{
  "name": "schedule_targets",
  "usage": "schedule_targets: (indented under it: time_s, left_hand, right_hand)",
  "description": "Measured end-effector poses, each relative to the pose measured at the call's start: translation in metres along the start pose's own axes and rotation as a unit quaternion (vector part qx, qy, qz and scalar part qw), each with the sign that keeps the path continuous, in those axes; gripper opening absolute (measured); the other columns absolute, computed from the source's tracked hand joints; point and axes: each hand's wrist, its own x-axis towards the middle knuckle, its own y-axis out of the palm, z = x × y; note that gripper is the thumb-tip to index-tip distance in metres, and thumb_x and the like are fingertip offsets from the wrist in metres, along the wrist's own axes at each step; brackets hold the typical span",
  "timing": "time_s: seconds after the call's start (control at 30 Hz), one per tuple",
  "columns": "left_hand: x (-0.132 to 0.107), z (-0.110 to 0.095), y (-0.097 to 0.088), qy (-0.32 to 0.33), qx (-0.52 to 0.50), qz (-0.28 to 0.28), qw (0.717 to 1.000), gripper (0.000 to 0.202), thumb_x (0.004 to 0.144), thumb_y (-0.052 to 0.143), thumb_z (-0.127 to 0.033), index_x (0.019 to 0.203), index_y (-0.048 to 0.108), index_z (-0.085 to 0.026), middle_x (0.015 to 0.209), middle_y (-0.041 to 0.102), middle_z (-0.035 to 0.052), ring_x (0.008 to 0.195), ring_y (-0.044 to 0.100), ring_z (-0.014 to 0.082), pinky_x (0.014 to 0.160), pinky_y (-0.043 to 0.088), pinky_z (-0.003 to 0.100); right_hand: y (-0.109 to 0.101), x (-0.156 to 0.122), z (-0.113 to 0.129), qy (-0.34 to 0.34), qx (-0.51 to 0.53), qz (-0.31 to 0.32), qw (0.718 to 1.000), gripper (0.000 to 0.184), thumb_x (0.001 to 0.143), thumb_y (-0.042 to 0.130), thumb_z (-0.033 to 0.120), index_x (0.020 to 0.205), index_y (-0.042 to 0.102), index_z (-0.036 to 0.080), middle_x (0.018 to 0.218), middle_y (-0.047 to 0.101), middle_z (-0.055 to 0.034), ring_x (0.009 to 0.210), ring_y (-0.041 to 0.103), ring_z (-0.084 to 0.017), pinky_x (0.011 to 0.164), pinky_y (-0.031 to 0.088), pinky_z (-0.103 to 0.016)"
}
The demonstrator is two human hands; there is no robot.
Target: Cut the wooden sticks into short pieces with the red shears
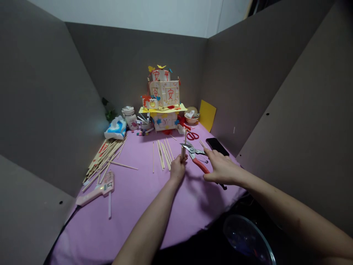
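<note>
My left hand [178, 168] is closed around a few thin wooden sticks [183, 151] held upright; one of them reaches higher than the rest. In my right hand [222, 167] is a pair of pruning shears [200, 165] with red handles. The spread blades of the shears are at the sticks, just above my left fingers. Whether the blades touch the wood I cannot tell. Left of my left hand, several loose wooden sticks [162, 154] lie side by side on the purple cloth [138, 198].
A decorated paper-and-stick model [165, 97] stands at the back. To the left are a bundle of sticks [107, 152], a wipes pack [116, 128] and a pink glue gun [96, 191]. Red scissors [192, 135] and a phone [217, 146] lie right. Grey panels [138, 55] enclose the table.
</note>
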Motion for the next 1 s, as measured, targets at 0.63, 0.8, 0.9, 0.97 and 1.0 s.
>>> schedule_targets:
  time_s: [0.63, 0.8, 0.9, 0.97, 1.0]
  left_hand:
    - [0.001, 0.010, 0.009, -0.018, 0.001, -0.015, 1.000, 0.023, 0.085, 0.054, -0.015, 0.102, 0.068, -0.020, 0.099, 0.073, 0.0085, 0.092, 0.068, 0.0210, 0.081, 0.052, 0.033]
    - [0.002, 0.009, 0.009, -0.013, 0.005, -0.010, 1.000, 0.023, 0.087, 0.051, -0.018, 0.103, 0.068, -0.019, 0.097, 0.073, 0.0094, 0.091, 0.069, 0.0208, 0.081, 0.052, 0.032]
    - [0.002, 0.008, 0.009, -0.006, 0.001, -0.005, 1.000, 0.025, 0.088, 0.048, -0.016, 0.103, 0.067, -0.018, 0.097, 0.073, 0.0095, 0.091, 0.069, 0.0203, 0.080, 0.051, 0.031]
    - [0.002, 0.006, 0.009, 0.001, 0.005, -0.006, 1.000, 0.024, 0.087, 0.048, -0.015, 0.102, 0.067, -0.018, 0.096, 0.073, 0.0088, 0.090, 0.068, 0.0200, 0.080, 0.051, 0.031]
    - [0.001, 0.006, 0.008, 0.005, 0.007, -0.007, 1.000, 0.024, 0.087, 0.049, -0.015, 0.102, 0.067, -0.018, 0.096, 0.073, 0.0086, 0.090, 0.068, 0.0200, 0.080, 0.050, 0.031]
  right_hand:
    - [-0.005, 0.017, 0.004, 0.016, -0.114, 0.012, 0.993, 0.064, 0.068, 0.059, 0.037, 0.126, 0.045, 0.013, 0.118, 0.056, -0.0208, 0.104, 0.058, -0.037, 0.079, 0.049, -0.049]
    - [-0.004, 0.014, 0.004, 0.012, -0.117, -0.008, 0.993, 0.064, 0.068, 0.057, 0.037, 0.126, 0.044, 0.013, 0.117, 0.056, -0.0204, 0.104, 0.057, -0.037, 0.079, 0.048, -0.050]
    - [-0.005, 0.014, 0.003, 0.013, -0.126, -0.004, 0.992, 0.057, 0.068, 0.057, 0.037, 0.119, 0.047, 0.014, 0.115, 0.057, -0.0199, 0.102, 0.058, -0.037, 0.077, 0.049, -0.049]
    - [-0.005, 0.015, 0.002, 0.013, -0.130, 0.004, 0.991, 0.054, 0.068, 0.058, 0.036, 0.116, 0.048, 0.015, 0.114, 0.057, -0.0196, 0.101, 0.059, -0.036, 0.076, 0.049, -0.047]
    - [-0.005, 0.016, 0.001, 0.013, -0.131, 0.009, 0.991, 0.053, 0.067, 0.059, 0.035, 0.115, 0.048, 0.015, 0.114, 0.058, -0.0195, 0.100, 0.060, -0.036, 0.075, 0.049, -0.046]
